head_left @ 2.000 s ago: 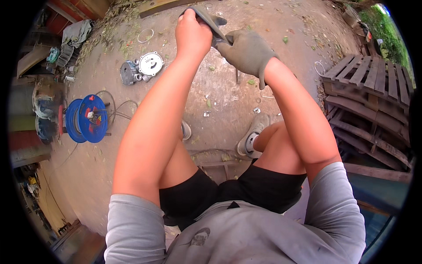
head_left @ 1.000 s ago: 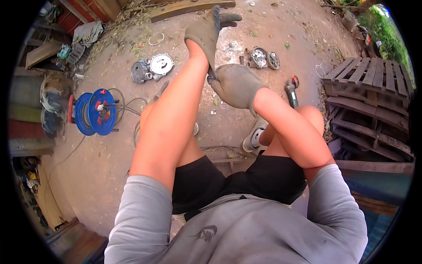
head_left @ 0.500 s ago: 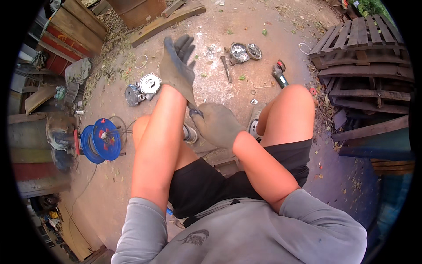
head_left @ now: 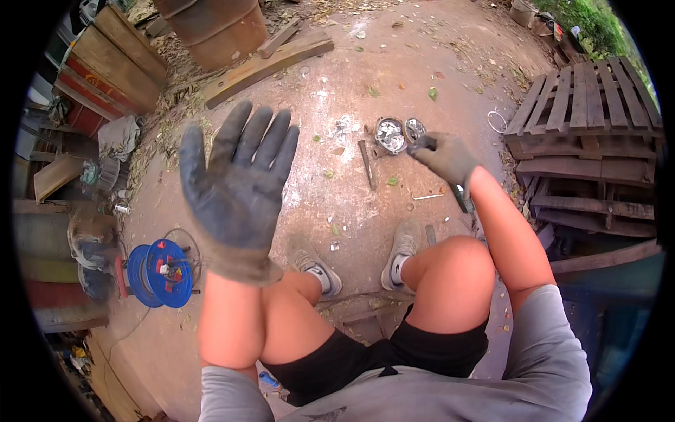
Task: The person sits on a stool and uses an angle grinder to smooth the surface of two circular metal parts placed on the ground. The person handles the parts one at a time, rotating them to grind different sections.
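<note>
My left hand (head_left: 239, 183), in a work glove with a dark coated palm and a tan cuff, is raised palm up with its fingers spread. Nothing lies in it. My right hand (head_left: 450, 160), in a matching glove, reaches forward with curled fingers; whether anything is between them is hidden. Just beyond its fingertips in the picture are an opened round metal housing (head_left: 389, 136) with pale insides and a smaller round part (head_left: 415, 128). Contact between them and the hand cannot be made out. The green body of an angle grinder (head_left: 462, 199) shows partly behind my right wrist.
A narrow rusty metal tool (head_left: 367, 165) lies between my hands on the ground. To the left stands a blue cable reel (head_left: 169, 273). Wooden pallets (head_left: 583, 98) are stacked at right; a timber beam (head_left: 271, 68) and rusty drum (head_left: 211, 32) sit at far left.
My right hand has let go of the left glove's cuff and moved right and forward. My left hand has turned palm up and come nearer, covering the metal part with the white disc.
</note>
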